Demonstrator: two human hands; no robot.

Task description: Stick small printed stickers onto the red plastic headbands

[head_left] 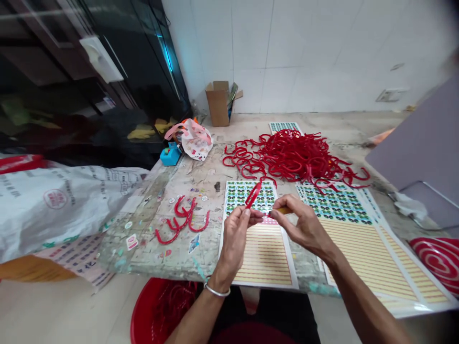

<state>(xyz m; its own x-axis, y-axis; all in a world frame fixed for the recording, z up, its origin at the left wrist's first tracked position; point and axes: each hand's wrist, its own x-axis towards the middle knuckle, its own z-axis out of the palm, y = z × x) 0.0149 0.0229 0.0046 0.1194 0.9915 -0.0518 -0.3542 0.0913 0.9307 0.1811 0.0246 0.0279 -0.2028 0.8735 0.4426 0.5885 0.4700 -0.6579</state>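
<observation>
My left hand (237, 227) is closed around one end of a red curved band (254, 195), shaped like a headband, which points up and away over the sticker sheet. Close by on the right, my right hand (299, 220) pinches a small yellow strip (285, 210) between thumb and fingers; its far end is hard to make out. Beneath both hands lies a sticker sheet (258, 258), with rows of green, blue and black pictures at the top and yellow stripes below. Several loose red bands (184, 217) rest on the table to the left of it.
A large heap of red bands (297, 155) covers the back right of the worn table (143, 253). More sticker sheets (369, 253) lie at right. Farther back are a blue box (170, 155), a patterned bag (195, 139) and a cardboard box (218, 105). A red basin (143, 310) stands below.
</observation>
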